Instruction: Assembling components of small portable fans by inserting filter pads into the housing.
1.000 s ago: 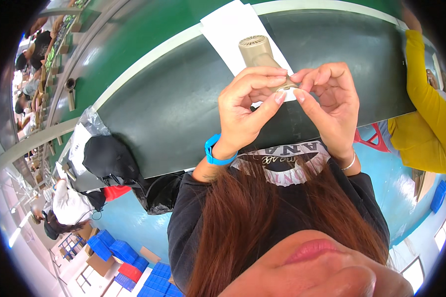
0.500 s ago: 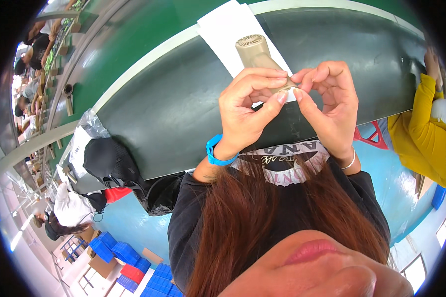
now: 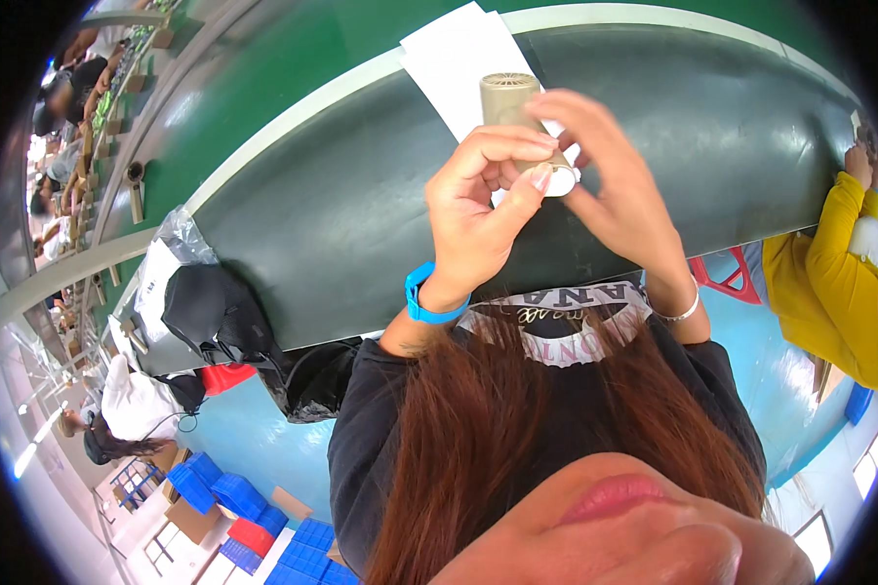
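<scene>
My left hand (image 3: 478, 200) is closed around the near end of a tan tubular housing (image 3: 509, 100) with a round, slotted far end. Its thumb and fingers pinch that end beside a small white round piece (image 3: 559, 182). My right hand (image 3: 619, 185) is blurred, its fingers apart and curved along the right side of the housing; whether they touch it is unclear. Under and behind the housing, white sheets (image 3: 454, 63) lie on the dark work surface (image 3: 351, 210).
A black bag (image 3: 210, 312) and a clear plastic bag (image 3: 180, 239) lie at the left end of the dark surface. A person in a yellow sleeve (image 3: 824, 234) sits at the right. Beyond the pale edge strip runs a green surface (image 3: 293, 58). Blue crates (image 3: 234, 497) stand lower left.
My right hand has let go of its pinch at the near end and spread its fingers, moving up along the housing. The housing has turned more upright, and the white round piece shows more.
</scene>
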`<state>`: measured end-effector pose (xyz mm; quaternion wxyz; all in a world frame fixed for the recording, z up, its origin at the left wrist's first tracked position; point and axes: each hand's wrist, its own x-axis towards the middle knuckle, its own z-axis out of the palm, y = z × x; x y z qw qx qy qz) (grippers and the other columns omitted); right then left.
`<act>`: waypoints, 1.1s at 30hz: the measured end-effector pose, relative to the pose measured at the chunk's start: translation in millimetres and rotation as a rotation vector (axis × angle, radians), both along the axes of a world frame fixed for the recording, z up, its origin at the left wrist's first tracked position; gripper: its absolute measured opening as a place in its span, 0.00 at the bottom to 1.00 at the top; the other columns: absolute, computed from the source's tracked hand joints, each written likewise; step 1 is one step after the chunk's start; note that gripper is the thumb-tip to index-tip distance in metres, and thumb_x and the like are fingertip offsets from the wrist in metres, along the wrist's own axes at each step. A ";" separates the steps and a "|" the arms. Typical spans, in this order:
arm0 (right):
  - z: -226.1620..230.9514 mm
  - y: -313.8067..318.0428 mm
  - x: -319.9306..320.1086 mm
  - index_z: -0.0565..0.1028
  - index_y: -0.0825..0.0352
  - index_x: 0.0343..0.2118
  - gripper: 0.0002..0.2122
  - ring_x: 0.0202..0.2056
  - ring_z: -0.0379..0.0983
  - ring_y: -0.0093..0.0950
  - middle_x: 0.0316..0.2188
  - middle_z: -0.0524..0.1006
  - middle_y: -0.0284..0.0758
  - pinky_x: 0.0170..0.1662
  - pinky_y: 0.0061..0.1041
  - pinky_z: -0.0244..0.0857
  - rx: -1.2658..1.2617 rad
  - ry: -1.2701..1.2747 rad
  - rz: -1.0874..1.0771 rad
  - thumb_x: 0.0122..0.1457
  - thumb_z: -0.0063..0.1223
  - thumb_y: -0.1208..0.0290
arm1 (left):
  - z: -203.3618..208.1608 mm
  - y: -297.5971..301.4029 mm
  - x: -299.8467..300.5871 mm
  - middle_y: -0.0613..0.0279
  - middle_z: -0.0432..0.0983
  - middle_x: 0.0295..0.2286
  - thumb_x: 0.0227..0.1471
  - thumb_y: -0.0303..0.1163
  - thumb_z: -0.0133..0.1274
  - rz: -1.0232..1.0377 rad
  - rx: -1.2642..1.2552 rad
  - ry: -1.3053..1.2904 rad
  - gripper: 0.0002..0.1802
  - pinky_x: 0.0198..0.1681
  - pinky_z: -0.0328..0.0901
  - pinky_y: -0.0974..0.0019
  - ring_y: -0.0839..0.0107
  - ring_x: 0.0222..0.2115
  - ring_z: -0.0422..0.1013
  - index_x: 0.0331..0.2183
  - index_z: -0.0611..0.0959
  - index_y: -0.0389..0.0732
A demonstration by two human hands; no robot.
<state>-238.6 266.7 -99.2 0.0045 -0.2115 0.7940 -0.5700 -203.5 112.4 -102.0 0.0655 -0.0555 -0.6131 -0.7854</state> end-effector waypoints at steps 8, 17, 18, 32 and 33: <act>-5.2 -15.2 -6.4 0.71 0.68 0.45 0.17 0.46 0.70 0.42 0.46 0.72 0.38 0.45 0.32 0.66 0.163 0.166 0.113 0.49 0.49 0.80 | -2.2 -1.9 -2.8 0.64 0.75 0.36 0.36 0.17 0.64 0.069 -0.089 0.083 0.18 0.20 0.55 0.82 0.88 0.19 0.61 0.34 0.78 0.38; -8.7 -13.4 -17.8 0.71 0.67 0.45 0.18 0.44 0.71 0.41 0.44 0.73 0.38 0.45 0.31 0.66 0.075 0.087 0.097 0.48 0.49 0.82 | -7.8 -10.3 -16.8 0.62 0.74 0.40 0.37 0.16 0.63 -0.081 -0.018 0.077 0.21 0.27 0.64 0.79 0.85 0.21 0.65 0.38 0.77 0.36; -8.3 -14.6 -19.3 0.71 0.67 0.45 0.18 0.44 0.71 0.40 0.44 0.73 0.38 0.45 0.31 0.66 0.072 0.076 0.090 0.48 0.49 0.83 | -8.0 -11.1 -17.2 0.62 0.74 0.40 0.37 0.16 0.63 -0.076 -0.021 0.084 0.21 0.27 0.64 0.79 0.85 0.21 0.65 0.38 0.77 0.36; -16.9 -33.1 -30.6 0.72 0.67 0.43 0.13 0.21 0.69 0.23 0.33 0.74 0.37 0.28 0.23 0.66 -0.019 0.106 0.066 0.54 0.47 0.84 | 76.6 -23.6 36.8 0.57 0.68 0.35 0.57 0.41 0.44 0.039 -0.067 0.799 0.16 0.28 0.64 0.66 0.68 0.27 0.68 0.28 0.75 0.38; -18.2 -32.4 -32.2 0.72 0.67 0.43 0.11 0.19 0.68 0.22 0.31 0.74 0.37 0.27 0.22 0.65 -0.031 0.080 0.045 0.56 0.48 0.82 | 88.4 -1.9 45.7 0.60 0.67 0.34 0.55 0.45 0.49 0.027 0.248 0.890 0.16 0.27 0.62 0.67 0.69 0.28 0.67 0.27 0.75 0.42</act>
